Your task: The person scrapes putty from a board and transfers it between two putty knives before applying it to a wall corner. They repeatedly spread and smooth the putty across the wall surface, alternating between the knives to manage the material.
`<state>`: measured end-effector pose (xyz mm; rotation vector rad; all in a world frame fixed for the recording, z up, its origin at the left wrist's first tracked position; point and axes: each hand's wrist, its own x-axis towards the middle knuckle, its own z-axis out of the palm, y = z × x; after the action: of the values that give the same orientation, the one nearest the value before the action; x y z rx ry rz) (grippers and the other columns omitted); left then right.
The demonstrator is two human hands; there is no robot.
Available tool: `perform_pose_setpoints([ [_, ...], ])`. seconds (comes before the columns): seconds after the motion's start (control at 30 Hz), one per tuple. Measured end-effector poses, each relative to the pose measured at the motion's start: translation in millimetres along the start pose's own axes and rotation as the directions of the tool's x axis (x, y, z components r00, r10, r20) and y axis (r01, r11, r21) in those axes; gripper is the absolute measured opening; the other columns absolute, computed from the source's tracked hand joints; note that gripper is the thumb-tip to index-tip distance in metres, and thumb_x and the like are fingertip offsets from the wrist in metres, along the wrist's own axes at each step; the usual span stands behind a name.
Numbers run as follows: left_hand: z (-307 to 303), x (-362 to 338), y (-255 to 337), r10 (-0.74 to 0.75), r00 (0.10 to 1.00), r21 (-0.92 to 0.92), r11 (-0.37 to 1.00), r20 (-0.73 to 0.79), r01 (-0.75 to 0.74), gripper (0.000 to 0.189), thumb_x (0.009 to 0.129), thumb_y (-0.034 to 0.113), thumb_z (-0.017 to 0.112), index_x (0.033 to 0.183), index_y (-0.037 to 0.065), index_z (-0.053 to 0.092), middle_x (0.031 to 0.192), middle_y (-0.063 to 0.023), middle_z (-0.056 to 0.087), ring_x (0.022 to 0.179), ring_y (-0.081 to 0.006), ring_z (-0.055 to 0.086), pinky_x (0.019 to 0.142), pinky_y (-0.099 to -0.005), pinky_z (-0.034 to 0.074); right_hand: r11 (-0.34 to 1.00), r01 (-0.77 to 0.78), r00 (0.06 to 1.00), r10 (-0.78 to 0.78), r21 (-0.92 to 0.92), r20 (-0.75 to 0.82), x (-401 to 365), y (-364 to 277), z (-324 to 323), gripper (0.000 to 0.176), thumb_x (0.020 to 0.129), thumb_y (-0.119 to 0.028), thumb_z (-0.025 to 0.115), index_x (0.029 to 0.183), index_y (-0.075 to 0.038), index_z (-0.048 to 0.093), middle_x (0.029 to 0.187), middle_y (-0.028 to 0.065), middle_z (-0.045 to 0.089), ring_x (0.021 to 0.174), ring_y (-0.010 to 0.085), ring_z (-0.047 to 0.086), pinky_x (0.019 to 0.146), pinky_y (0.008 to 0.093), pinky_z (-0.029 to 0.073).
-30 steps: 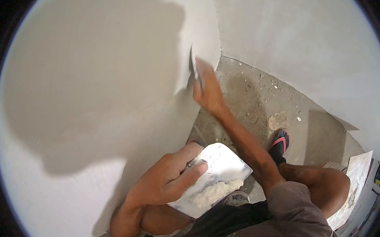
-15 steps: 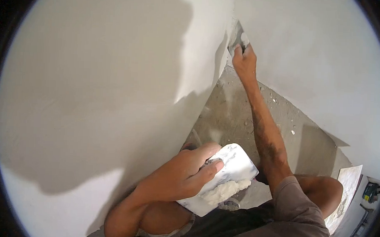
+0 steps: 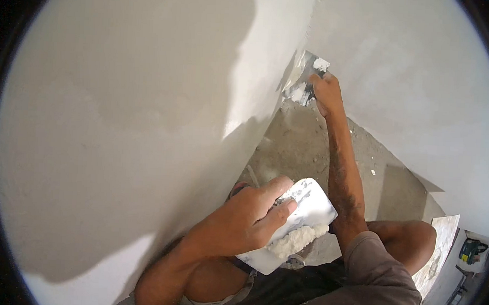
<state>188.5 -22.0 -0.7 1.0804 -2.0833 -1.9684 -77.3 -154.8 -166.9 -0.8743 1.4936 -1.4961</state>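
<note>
Two tools are showing new positions against the frame half a second ago. The white plate [image 3: 317, 207] is sitting slightly higher and further right in view, still carrying a ridge of off-white putty [image 3: 299, 240]. The wide-bladed scraper [image 3: 307, 73] is standing lower, at the foot of the wall corner, and is exposing more of its putty-smeared face.

The left hand [image 3: 255, 215] is grasping the plate: the thumb is pressing on the upper face, and the other fingers are partly hidden. The right hand [image 3: 329, 95] is closing around the scraper's handle side, the arm extending forward. The blade's left edge is lying close against the left wall [image 3: 270, 61]; contact is not clearly showing.

The left wall is bearing a large shadow [image 3: 126, 109]. The concrete floor [image 3: 297, 141] is spreading between both walls, with small debris lying on it. The right wall [image 3: 406, 83] is rising beyond the right hand. A stained board [image 3: 439, 243] is standing tilted near the bent right knee [image 3: 415, 242]. A green-and-black object [image 3: 472, 251] is resting at far right.
</note>
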Motion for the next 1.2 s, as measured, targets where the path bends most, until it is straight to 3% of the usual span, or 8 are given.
perform_pose_setpoints([
  [0.27,-1,4,-16,0.024,0.993,0.008,1.000,-0.113,-0.023,0.029,0.099,0.025,0.050,0.105,-0.003,0.054,0.080,-0.0129,0.058,0.076,-0.0157,0.053,0.071,-0.0336,0.044,0.934,-0.182,0.982,0.157,0.307,0.105,13,12,-9,0.015,0.089,-0.004,0.057,0.098,0.007,0.056,0.088,0.0096,0.060,0.077,0.0177,0.060,0.070,0.0326,0.052],
  [0.43,-2,0,-21,-0.134,0.915,-0.240,0.970,-0.381,0.042,0.034,0.098,0.026,0.052,0.112,-0.005,0.055,0.092,-0.0126,0.065,0.083,-0.0135,0.058,0.076,-0.0288,0.047,0.828,-0.054,0.997,0.019,0.559,0.070,-55,-43,-26,0.023,0.088,-0.007,0.062,0.103,0.009,0.055,0.093,0.0127,0.061,0.080,0.0219,0.064,0.070,0.0347,0.056],
  [0.6,1,15,-3,-0.297,0.855,-0.574,0.819,-0.426,-0.001,0.040,0.098,0.025,0.055,0.120,-0.008,0.055,0.103,-0.0101,0.065,0.093,-0.0132,0.062,0.081,-0.0256,0.050,0.918,0.319,0.930,-0.257,0.233,-0.261,-176,-108,-70,0.029,0.089,-0.011,0.063,0.109,0.009,0.055,0.089,0.0122,0.062,0.084,0.0184,0.064,0.071,0.0291,0.052],
  [0.7,7,16,-9,-0.293,0.880,-0.663,0.748,-0.373,-0.032,0.038,0.098,0.024,0.053,0.121,-0.007,0.055,0.105,-0.0115,0.066,0.091,-0.0141,0.064,0.079,-0.0259,0.052,0.910,0.383,0.921,-0.390,0.158,0.012,-227,-132,-66,0.032,0.090,-0.012,0.064,0.118,0.003,0.058,0.110,0.0164,0.059,0.101,0.0269,0.060,0.085,0.0388,0.051],
  [0.83,30,2,17,-0.143,0.924,-0.666,0.732,-0.355,-0.143,0.036,0.100,0.023,0.048,0.122,-0.005,0.054,0.108,-0.0138,0.065,0.088,-0.0157,0.067,0.075,-0.0271,0.056,0.544,0.839,0.487,-0.740,-0.013,0.464,-255,-139,-53,0.035,0.087,-0.009,0.064,0.122,-0.010,0.063,0.129,0.0189,0.056,0.121,0.0347,0.054,0.104,0.0508,0.040],
  [0.93,26,12,14,-0.104,0.946,-0.717,0.679,-0.307,-0.158,0.035,0.101,0.024,0.046,0.120,-0.004,0.055,0.105,-0.0130,0.065,0.089,-0.0148,0.066,0.077,-0.0275,0.055,0.327,0.944,0.304,-0.832,-0.032,0.463,-247,-125,-45,0.038,0.087,-0.009,0.061,0.125,-0.013,0.062,0.132,0.0181,0.055,0.127,0.0357,0.052,0.109,0.0532,0.035],
  [1.1,36,-2,29,-0.061,0.976,-0.724,0.680,-0.207,-0.111,0.035,0.101,0.024,0.046,0.121,-0.004,0.054,0.106,-0.0128,0.064,0.090,-0.0149,0.065,0.078,-0.0276,0.054,0.299,0.947,0.312,-0.773,-0.116,0.553,-257,-131,-51,0.036,0.087,-0.010,0.058,0.122,-0.009,0.062,0.134,0.0193,0.054,0.127,0.0361,0.051,0.110,0.0553,0.034],
  [1.2,52,6,8,-0.051,0.892,-0.474,0.860,-0.450,-0.189,0.034,0.102,0.024,0.046,0.121,-0.003,0.054,0.106,-0.0123,0.064,0.091,-0.0156,0.065,0.079,-0.0276,0.053,0.244,0.957,0.289,-0.764,-0.157,0.577,-259,-120,-54,0.035,0.086,-0.010,0.058,0.121,-0.009,0.062,0.135,0.0182,0.054,0.127,0.0352,0.051,0.111,0.0541,0.034],
])
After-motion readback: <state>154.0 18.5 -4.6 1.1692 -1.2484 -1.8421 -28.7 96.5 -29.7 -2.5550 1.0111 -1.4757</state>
